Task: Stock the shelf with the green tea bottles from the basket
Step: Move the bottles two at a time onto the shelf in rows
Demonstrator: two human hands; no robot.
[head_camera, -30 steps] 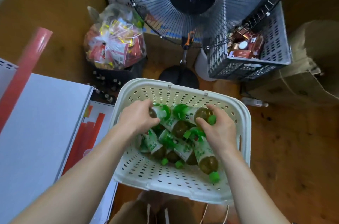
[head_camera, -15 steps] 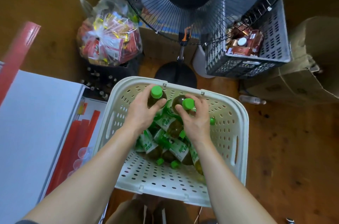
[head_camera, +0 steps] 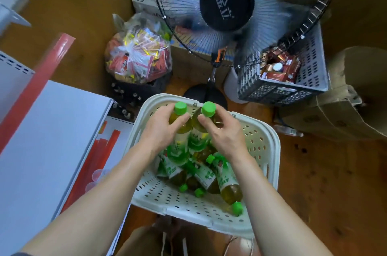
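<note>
A cream perforated basket (head_camera: 263,151) stands on the wooden floor below me. My left hand (head_camera: 161,130) grips one green tea bottle (head_camera: 180,146) by its upper body, green cap up. Beside it, touching, my right hand (head_camera: 224,132) grips a second green tea bottle (head_camera: 199,138), also upright. Both bottles are raised above the pile. Several more green tea bottles (head_camera: 206,176) lie on their sides in the basket's bottom. The white shelf (head_camera: 41,142) with red price strips lies at my left.
A running standing fan (head_camera: 227,2) is straight ahead, its base just behind the basket. A clear bag of snack packets (head_camera: 138,58) sits at the back left, a grey crate (head_camera: 314,79) of cartons at the back right, and cardboard (head_camera: 351,109) at the far right.
Both hands have lifted their bottles from lying in the pile to upright and higher, caps now above the basket's far rim. The view has drifted slightly.
</note>
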